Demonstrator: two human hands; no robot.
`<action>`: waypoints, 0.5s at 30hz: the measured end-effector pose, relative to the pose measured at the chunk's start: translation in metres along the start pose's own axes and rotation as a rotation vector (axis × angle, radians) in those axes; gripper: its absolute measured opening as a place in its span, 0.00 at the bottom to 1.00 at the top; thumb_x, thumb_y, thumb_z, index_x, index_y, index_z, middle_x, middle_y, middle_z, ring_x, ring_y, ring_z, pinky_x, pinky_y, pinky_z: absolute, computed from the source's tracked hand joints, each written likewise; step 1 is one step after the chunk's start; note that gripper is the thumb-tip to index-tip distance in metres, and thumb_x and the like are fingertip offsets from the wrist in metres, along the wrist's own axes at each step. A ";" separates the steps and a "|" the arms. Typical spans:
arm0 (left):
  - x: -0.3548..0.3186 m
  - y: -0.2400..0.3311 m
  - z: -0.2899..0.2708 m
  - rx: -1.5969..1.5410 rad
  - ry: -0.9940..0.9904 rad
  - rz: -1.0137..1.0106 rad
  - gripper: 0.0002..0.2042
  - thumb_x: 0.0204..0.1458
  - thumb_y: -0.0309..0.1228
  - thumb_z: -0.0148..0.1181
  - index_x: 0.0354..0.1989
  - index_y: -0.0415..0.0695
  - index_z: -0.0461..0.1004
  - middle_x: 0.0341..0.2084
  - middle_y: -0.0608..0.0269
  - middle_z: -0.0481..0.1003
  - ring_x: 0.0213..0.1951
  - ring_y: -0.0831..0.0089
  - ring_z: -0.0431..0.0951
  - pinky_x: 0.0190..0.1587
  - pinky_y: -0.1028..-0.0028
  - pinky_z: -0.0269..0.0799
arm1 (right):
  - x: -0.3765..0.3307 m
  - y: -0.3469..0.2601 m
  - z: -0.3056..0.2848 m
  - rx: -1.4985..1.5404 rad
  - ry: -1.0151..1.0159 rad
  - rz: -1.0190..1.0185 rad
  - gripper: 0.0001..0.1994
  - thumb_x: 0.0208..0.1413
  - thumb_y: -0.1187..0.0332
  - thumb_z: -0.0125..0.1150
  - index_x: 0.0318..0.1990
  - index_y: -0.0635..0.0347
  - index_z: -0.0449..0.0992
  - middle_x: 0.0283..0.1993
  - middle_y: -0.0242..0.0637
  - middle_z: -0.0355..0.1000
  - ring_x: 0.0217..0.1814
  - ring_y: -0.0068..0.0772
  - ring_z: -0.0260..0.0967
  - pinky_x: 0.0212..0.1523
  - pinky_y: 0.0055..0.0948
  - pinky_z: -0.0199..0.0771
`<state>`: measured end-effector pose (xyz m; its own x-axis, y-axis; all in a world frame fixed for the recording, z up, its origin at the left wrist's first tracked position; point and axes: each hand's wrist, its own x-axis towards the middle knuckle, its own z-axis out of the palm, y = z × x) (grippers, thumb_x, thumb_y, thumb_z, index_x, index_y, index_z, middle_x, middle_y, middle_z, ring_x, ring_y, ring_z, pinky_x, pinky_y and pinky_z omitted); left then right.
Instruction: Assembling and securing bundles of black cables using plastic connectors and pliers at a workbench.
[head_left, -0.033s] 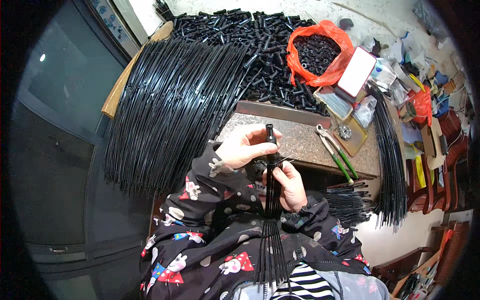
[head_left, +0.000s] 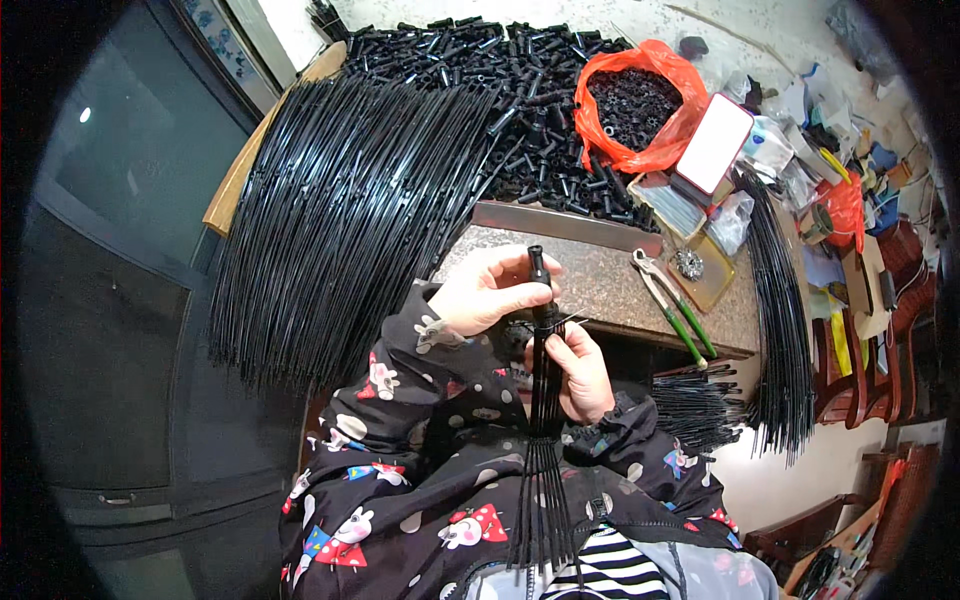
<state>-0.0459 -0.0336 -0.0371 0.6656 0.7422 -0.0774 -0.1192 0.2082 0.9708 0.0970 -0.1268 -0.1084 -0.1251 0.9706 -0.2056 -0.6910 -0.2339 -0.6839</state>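
Black rods (head_left: 545, 400), a slim bundle of them gathered upright, stand between the person's two hands just over the near edge of the stone-topped desk (head_left: 610, 285). Their lower ends fan out across the patterned sleeves toward the person's lap. The left hand (head_left: 490, 292) is curled round the black tube (head_left: 536, 268) at the top of the bundle, fingers closed on it. The right hand (head_left: 580, 370) is wrapped firmly about the rods a little lower down, pinching them together.

Left of the hands a broad sheaf of long black rods (head_left: 350, 220) drapes over the desk's edge; behind it lies a heap of short black tubes (head_left: 520, 90), and an orange bag (head_left: 640, 105) holds small black parts. Green-handled pliers (head_left: 675, 305) lie just right of the hands.

To my eye the risk lies in the right hand's grip: if it slackens, the loose lower ends look free to splay further and slide out of the tube, dropping into the lap. A sideways push from the left hand might well bend the thin rods where they enter the tube.
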 end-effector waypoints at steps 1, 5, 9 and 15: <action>0.000 -0.001 -0.001 -0.020 0.031 0.013 0.13 0.47 0.21 0.54 0.42 0.39 0.68 0.33 0.64 0.71 0.36 0.79 0.71 0.42 0.77 0.66 | 0.000 0.000 -0.001 0.000 -0.008 0.015 0.04 0.52 0.71 0.53 0.31 0.60 0.67 0.30 0.33 0.70 0.28 0.19 0.66 0.31 0.20 0.69; 0.007 -0.013 -0.004 0.015 -0.053 0.160 0.12 0.47 0.22 0.54 0.42 0.40 0.65 0.29 0.66 0.71 0.33 0.79 0.70 0.40 0.78 0.66 | 0.002 0.000 -0.003 0.015 -0.009 0.015 0.04 0.52 0.71 0.53 0.30 0.59 0.67 0.29 0.33 0.70 0.28 0.19 0.66 0.31 0.20 0.69; 0.002 -0.004 -0.010 0.162 -0.092 0.033 0.10 0.49 0.25 0.54 0.38 0.38 0.64 0.29 0.65 0.71 0.32 0.82 0.70 0.34 0.79 0.67 | 0.005 0.000 -0.001 0.052 -0.052 0.071 0.03 0.53 0.70 0.52 0.33 0.59 0.67 0.29 0.33 0.70 0.28 0.20 0.66 0.30 0.20 0.69; 0.011 -0.006 -0.001 0.909 0.030 0.309 0.11 0.47 0.29 0.57 0.32 0.36 0.63 0.15 0.64 0.69 0.18 0.82 0.68 0.20 0.80 0.63 | 0.010 -0.003 -0.010 0.112 -0.123 0.087 0.06 0.53 0.71 0.52 0.37 0.59 0.67 0.29 0.33 0.69 0.29 0.22 0.68 0.30 0.22 0.71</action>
<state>-0.0385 -0.0267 -0.0441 0.6796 0.7004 0.2183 0.3388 -0.5636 0.7534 0.1051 -0.1167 -0.1152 -0.2693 0.9481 -0.1693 -0.7480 -0.3166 -0.5833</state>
